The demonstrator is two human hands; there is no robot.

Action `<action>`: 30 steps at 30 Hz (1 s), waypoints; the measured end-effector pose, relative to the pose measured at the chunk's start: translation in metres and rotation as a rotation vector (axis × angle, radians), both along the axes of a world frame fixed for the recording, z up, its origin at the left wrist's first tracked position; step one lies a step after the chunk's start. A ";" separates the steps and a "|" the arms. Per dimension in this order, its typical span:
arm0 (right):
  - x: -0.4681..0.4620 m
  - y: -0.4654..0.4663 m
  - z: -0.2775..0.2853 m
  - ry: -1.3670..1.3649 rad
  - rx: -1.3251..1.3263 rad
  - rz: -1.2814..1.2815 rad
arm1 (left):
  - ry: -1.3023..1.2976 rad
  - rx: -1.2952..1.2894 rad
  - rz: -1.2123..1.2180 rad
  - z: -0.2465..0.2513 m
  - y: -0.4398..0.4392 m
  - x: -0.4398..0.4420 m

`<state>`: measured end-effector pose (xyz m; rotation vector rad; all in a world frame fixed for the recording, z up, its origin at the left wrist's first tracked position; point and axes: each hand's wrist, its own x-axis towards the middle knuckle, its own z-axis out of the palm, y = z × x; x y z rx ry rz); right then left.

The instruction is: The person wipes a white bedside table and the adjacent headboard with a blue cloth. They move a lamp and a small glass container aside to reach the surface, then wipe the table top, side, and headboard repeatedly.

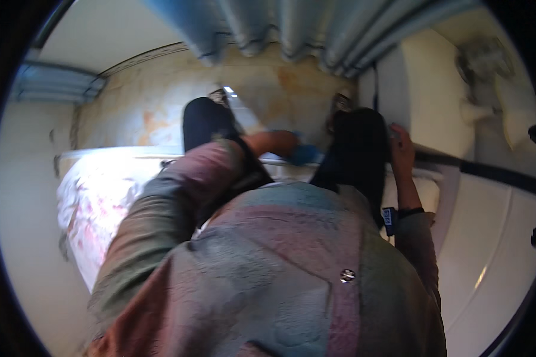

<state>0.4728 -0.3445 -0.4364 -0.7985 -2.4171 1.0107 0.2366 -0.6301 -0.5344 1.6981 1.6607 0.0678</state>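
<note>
My left hand point(277, 142) reaches down between my knees, with its fingers at a small blue item point(304, 154), probably a cloth. It appears to grip this item, though blur hides the fingertips. Beside my dark-trousered right knee point(357, 134), my right hand point(402, 149) has its fingers partly spread and nothing visible in them. A dark band with a blue printed tag point(388, 219) is around the right wrist. Both my shoes, the left shoe point(219, 96) and the right shoe point(341, 102), rest on the stained floor point(154, 117).
Pleated blue-grey curtains point(295, 26) hang ahead. A white cloth with pink-red marks point(99, 205) lies at left, below a folded blue item point(56, 85). At right are white panels point(482, 223), a dark strip point(496, 175) and a blurred grey object point(484, 62).
</note>
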 end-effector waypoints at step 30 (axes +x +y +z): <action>-0.016 -0.021 0.080 -0.077 -0.277 0.049 | -0.591 0.553 0.558 0.243 0.010 0.000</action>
